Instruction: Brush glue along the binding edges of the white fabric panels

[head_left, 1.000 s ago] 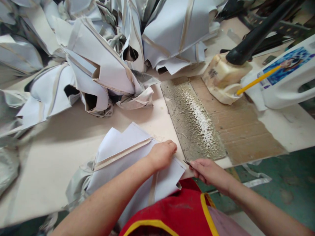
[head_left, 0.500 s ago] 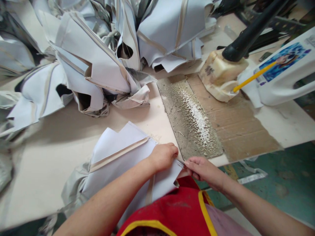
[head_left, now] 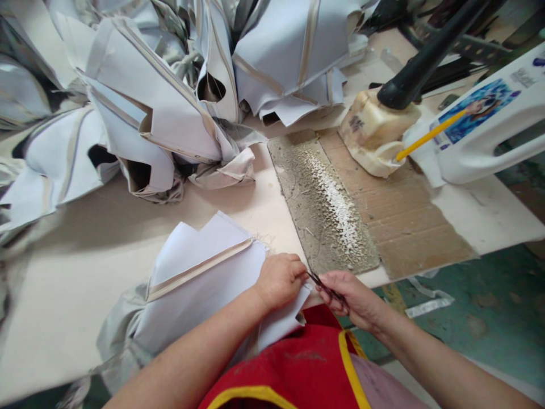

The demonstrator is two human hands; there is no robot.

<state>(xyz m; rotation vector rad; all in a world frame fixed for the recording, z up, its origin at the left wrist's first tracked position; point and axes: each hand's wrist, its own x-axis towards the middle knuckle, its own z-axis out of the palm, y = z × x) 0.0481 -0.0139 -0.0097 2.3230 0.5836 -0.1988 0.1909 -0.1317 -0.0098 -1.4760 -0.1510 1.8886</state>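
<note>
A white sewn fabric piece with a beige tape strip lies at the table's front edge, its grey cloth bunched at the left. My left hand is closed on the right side of this piece, fingers curled under so that the fingertips are hidden. Close beside it, my right hand grips small dark scissors, whose tip points left and reaches my left fingers. Whether the blades touch the fabric or a thread, I cannot tell. Loose thread ends show at the piece's upper right corner.
Several similar white pieces are heaped at the back left. To the right lie a board with white crumbs and cardboard. A stained glue container with a yellow stick stands by a white jug.
My right hand has turned slightly, and more of the scissors shows. My left hand has shifted a little down on the fabric. The whole view has slid slightly left.
</note>
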